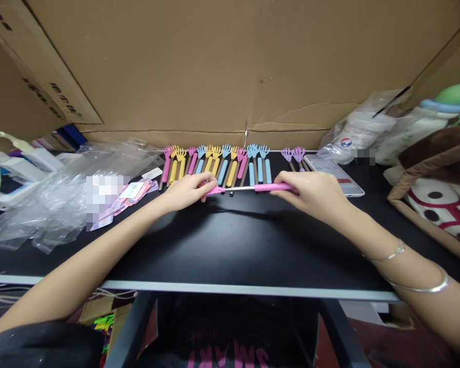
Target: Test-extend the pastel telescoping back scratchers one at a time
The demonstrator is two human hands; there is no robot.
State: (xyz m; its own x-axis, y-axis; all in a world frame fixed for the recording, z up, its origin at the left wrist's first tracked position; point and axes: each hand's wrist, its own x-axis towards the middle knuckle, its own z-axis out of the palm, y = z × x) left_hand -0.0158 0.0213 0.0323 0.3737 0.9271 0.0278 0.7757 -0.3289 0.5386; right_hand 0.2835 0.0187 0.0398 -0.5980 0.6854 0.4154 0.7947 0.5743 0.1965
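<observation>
I hold a pink telescopic back scratcher (249, 188) sideways over the black table (230, 240). My left hand (187, 190) is closed on its pink claw end. My right hand (310, 190) is closed on its pink handle, with the thin metal rod showing between the two hands. Just behind them lies a row of several collapsed back scratchers (218, 163) in pink, yellow and blue, heads pointing away. Two purple back scratchers (294, 156) lie apart at the right end of the row.
A phone (335, 174) lies beside my right hand. Crumpled clear plastic bags (61, 194) and printed pink packets (126, 197) cover the left. Bagged goods (364, 133) and a plush item (440, 189) sit at the right. A cardboard wall (230, 66) stands behind.
</observation>
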